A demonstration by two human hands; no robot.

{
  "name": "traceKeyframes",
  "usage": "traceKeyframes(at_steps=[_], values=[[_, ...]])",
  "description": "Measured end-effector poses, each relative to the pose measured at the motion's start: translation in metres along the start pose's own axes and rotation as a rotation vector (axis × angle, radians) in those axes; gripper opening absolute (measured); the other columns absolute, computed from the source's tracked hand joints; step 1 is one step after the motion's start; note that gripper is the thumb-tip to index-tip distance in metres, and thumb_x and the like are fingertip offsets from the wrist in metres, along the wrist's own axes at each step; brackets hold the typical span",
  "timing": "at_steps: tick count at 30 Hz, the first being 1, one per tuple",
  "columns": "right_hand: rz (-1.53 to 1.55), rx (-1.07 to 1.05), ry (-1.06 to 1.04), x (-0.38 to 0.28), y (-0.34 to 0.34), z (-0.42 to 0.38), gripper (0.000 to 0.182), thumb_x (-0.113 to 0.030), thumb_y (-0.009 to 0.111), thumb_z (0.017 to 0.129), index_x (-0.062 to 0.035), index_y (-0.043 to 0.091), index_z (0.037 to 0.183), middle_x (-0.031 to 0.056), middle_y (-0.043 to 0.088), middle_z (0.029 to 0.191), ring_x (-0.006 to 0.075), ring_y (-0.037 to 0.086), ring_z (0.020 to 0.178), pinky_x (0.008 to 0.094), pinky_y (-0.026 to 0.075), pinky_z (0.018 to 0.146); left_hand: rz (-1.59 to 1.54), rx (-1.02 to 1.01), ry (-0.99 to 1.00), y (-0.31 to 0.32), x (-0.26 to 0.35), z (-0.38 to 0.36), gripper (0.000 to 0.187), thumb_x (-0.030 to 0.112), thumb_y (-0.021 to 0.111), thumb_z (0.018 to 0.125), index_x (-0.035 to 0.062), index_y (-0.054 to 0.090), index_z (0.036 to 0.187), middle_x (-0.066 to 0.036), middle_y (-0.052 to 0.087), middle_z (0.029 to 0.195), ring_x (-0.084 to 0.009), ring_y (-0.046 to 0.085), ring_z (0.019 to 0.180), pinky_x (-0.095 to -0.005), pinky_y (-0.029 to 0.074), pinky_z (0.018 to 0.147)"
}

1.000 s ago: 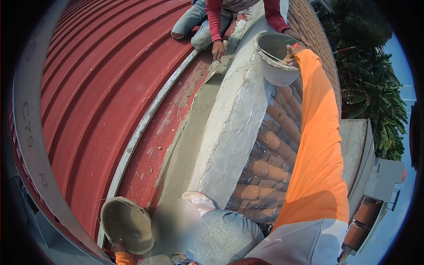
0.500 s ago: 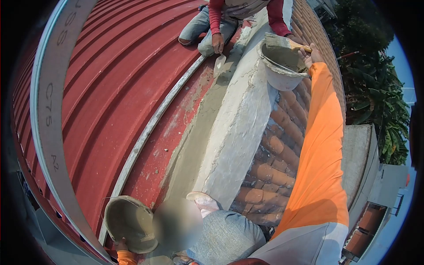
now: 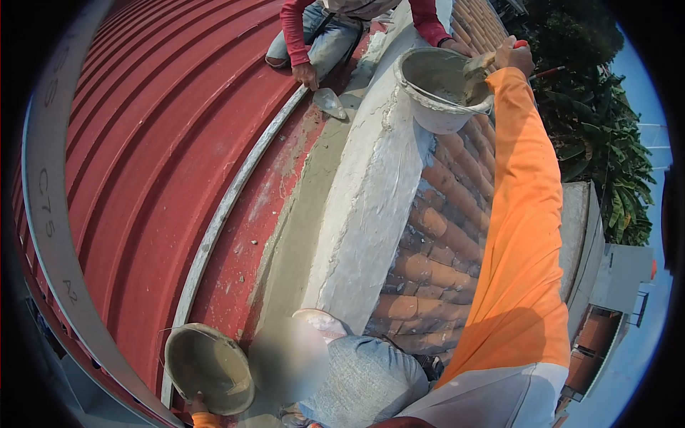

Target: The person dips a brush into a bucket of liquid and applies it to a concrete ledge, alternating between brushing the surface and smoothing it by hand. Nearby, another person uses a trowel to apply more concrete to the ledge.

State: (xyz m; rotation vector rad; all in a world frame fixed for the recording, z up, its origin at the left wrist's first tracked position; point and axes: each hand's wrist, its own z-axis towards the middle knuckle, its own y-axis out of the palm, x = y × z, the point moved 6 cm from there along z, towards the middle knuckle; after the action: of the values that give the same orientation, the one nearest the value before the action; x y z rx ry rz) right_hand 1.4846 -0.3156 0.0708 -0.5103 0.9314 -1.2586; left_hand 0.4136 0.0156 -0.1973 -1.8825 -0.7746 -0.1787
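Observation:
My right hand [image 3: 514, 57], at the end of an orange sleeve, is closed around the handle of a wide paint brush [image 3: 479, 65]. A red handle end shows above the fist, and the bristles point down inside the right rim of a white bucket [image 3: 441, 118]. Grey cement mix [image 3: 446, 78] coats the bucket's inside. At lower left, my left hand [image 3: 197, 404] grips the near rim of a cement-smeared basin [image 3: 208, 367], which is tilted and holds some grey residue. Its fingers are partly hidden by the basin.
A co-worker kneels ahead, one hand [image 3: 305, 75] on a trowel [image 3: 330, 104], the other [image 3: 457, 47] by the bucket. A wet cement strip [image 3: 292, 250] runs beside a white ridge [image 3: 364, 221]. Red metal roofing [image 3: 157, 157] lies left, clay tiles [image 3: 435, 264] right, with a steel channel [image 3: 53, 207] far left.
The brush went from lying over the bucket's rim to bristles down inside it, as my right hand rose and turned. The co-worker's trowel swung flatter. The whole view shifted slightly.

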Motion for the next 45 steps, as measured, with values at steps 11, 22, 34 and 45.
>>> traceKeyframes(at_steps=[11, 22, 34, 45], values=[[-0.023, 0.140, -0.018, 0.011, 0.045, -0.029, 0.041, -0.042, 0.049, 0.081, -0.0042, 0.060, 0.091, 0.0177, 0.063, 0.089, 0.0346, 0.060, 0.086, 0.0415, 0.046, 0.077, 0.057, -0.096, 0.009, 0.004, 0.037, -0.014, 0.032, 0.005, 0.062, 0.065, -0.0048, 0.060, 0.095, -0.007, 0.062, 0.087, -0.0191, 0.057, 0.075, -0.0290, 0.043, 0.076], [0.890, -0.195, 0.183, 0.011, 0.065, -0.055, 0.042, -0.029, 0.050, 0.088, 0.0129, 0.049, 0.096, 0.0189, 0.060, 0.084, 0.0248, 0.064, 0.065, 0.0319, 0.056, 0.060, -0.019, -0.131, 0.040, 0.003, 0.022, -0.004, 0.028, 0.008, 0.061, 0.063, -0.0041, 0.061, 0.089, -0.006, 0.062, 0.083, -0.0187, 0.057, 0.073, -0.0306, 0.044, 0.071], [1.593, -1.092, 0.091, -0.075, 0.002, -0.173, 0.034, -0.028, 0.054, 0.086, 0.0003, 0.049, 0.104, 0.0149, 0.057, 0.096, 0.0230, 0.061, 0.080, 0.0405, 0.052, 0.078, -0.089, -0.093, -0.008, 0.005, 0.009, -0.002, 0.037, 0.006, 0.063, 0.063, -0.0051, 0.055, 0.097, -0.010, 0.060, 0.090, -0.0211, 0.057, 0.078, -0.0300, 0.044, 0.074], [0.698, -1.758, -1.074, -0.149, -0.071, -0.545, 0.012, -0.010, 0.055, 0.084, -0.0036, 0.052, 0.094, 0.0100, 0.054, 0.080, 0.0197, 0.052, 0.070, 0.0289, 0.041, 0.064, -0.041, -0.162, -0.169, 0.013, 0.046, -0.033, 0.031, 0.016, 0.061, 0.070, -0.0044, 0.060, 0.094, -0.013, 0.063, 0.085, -0.0219, 0.061, 0.075, -0.0324, 0.047, 0.070]])
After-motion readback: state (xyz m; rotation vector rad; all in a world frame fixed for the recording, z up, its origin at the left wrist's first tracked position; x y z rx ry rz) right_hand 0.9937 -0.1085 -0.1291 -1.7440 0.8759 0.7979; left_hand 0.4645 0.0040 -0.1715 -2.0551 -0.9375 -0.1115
